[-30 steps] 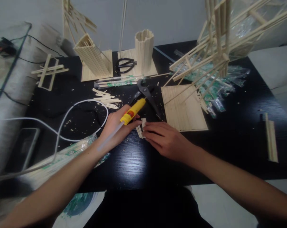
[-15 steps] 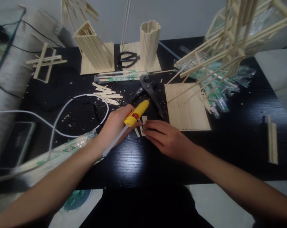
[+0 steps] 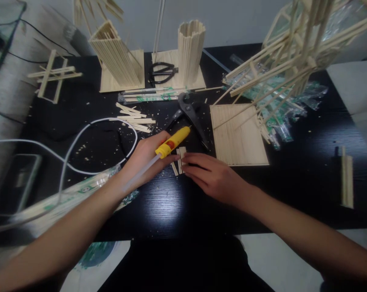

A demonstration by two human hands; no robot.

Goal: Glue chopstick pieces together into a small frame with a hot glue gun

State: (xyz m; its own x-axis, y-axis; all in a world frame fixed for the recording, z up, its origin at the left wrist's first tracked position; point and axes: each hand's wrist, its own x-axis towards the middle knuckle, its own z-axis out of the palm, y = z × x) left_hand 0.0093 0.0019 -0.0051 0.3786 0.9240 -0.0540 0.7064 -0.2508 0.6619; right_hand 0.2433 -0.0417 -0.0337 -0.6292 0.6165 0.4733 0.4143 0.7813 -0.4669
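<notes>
My left hand [image 3: 148, 156] is wrapped round a yellow hot glue gun [image 3: 175, 141], with a long pale glue stick [image 3: 142, 171] poking out of its back end towards my forearm. Its nozzle points away to the right. Just below the gun, short wooden sticks [image 3: 180, 162] lie side by side on the black table. The fingers of my right hand [image 3: 212, 174] are bunched together at the right edge of these sticks, and my left thumb reaches towards their other side. My right fingertips partly hide the sticks.
Black pliers [image 3: 189, 111] lie beyond the gun, with a flat stick panel [image 3: 240, 136] to their right. Cut sticks [image 3: 136, 119] and a white cable [image 3: 92, 172] are on the left. Stick towers [image 3: 191, 52] stand behind; a large stick frame [image 3: 280, 61] leans at right.
The separate sticks between my hands now lie closer together. My left hand and the glue gun have shifted slightly left, and the view has moved a little.
</notes>
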